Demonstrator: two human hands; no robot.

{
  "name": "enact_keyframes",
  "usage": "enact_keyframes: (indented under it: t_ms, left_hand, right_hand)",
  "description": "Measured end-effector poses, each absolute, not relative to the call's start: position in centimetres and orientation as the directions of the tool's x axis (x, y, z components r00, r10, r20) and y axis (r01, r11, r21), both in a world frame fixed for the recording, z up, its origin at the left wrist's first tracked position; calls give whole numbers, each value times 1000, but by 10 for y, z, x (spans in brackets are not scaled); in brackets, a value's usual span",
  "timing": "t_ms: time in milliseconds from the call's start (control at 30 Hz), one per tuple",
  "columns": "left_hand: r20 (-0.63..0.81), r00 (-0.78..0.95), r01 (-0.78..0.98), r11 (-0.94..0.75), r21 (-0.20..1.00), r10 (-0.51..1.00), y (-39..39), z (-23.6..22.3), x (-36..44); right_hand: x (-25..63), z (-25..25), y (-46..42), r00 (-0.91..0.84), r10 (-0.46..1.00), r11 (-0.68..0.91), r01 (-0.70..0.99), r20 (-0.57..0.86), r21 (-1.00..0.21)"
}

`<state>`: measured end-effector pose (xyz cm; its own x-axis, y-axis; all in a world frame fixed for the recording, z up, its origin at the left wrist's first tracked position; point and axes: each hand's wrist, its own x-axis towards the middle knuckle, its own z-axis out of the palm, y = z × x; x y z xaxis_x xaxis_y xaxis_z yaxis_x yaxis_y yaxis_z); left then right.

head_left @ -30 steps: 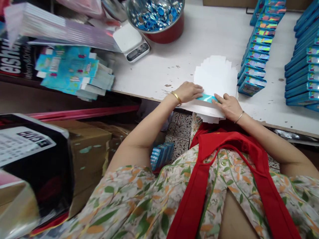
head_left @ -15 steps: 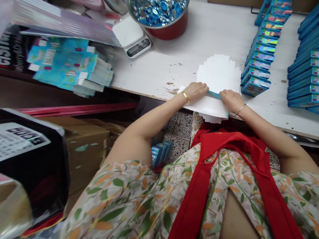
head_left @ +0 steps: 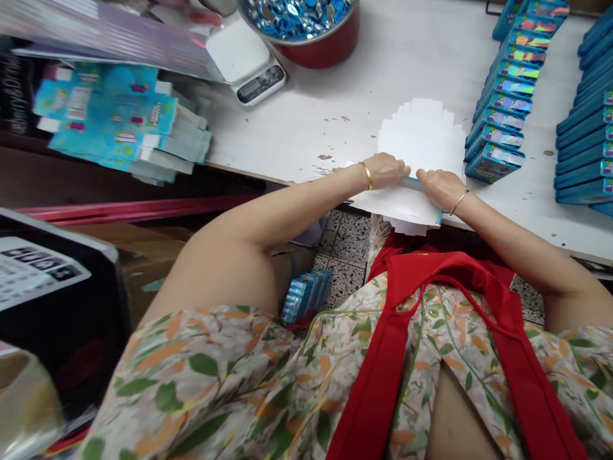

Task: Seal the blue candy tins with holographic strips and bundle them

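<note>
A fanned stack of white card blanks (head_left: 421, 137) lies at the near edge of the white table (head_left: 335, 115). My left hand (head_left: 387, 170) and my right hand (head_left: 438, 186) press together on the top blank, fingers bent over a teal folded strip (head_left: 412, 184) between them. Both wrists carry bangles. The fingertips nearly meet over the strip.
Rows of finished blue boxes (head_left: 502, 102) stand to the right, more at the far right (head_left: 584, 147). A red pot of blue foil pieces (head_left: 306, 25) and a small scale (head_left: 249, 67) sit at the back. Flat teal cartons (head_left: 119, 124) pile at the left. Dark boxes (head_left: 52, 300) stand low left.
My hands have drawn closer together over the teal strip, covering most of it. The view has shifted slightly, and my left elbow has risen nearer the camera.
</note>
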<state>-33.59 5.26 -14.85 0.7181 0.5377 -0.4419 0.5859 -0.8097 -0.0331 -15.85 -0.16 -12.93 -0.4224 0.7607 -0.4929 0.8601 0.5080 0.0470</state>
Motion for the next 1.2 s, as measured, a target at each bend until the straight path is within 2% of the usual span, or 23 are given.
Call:
enact_keyframes:
  t_ms: [133, 333, 500, 667, 767, 933, 1200]
  left_hand:
    - [-478, 725, 544, -838, -45, 496, 54, -144, -340]
    - [-502, 735, 561, -825, 72, 456, 65, -143, -347]
    - [-490, 756, 516, -856, 36, 435, 63, -148, -349]
    - [-492, 701, 566, -823, -57, 516, 47, -150, -344]
    - [-465, 692, 591, -803, -73, 552, 42, -152, -345]
    - [-395, 664, 667, -742, -69, 635, 48, -157, -348]
    - [-380, 640, 713, -700, -30, 668, 56, -162, -335]
  right_hand:
    - [-163, -133, -2, -392, 777, 481, 874, -493, 63]
    - [-154, -136, -2, -458, 760, 537, 842, -461, 48]
    - [-149, -141, -3, -473, 756, 550, 834, -452, 46]
    - [-152, -129, -1, -471, 733, 563, 825, -491, 51]
    - [-152, -119, 7, -463, 728, 573, 816, -505, 78]
    - [-149, -120, 28, -470, 740, 573, 815, -481, 85]
    - [-147, -128, 36, -459, 752, 549, 833, -473, 64]
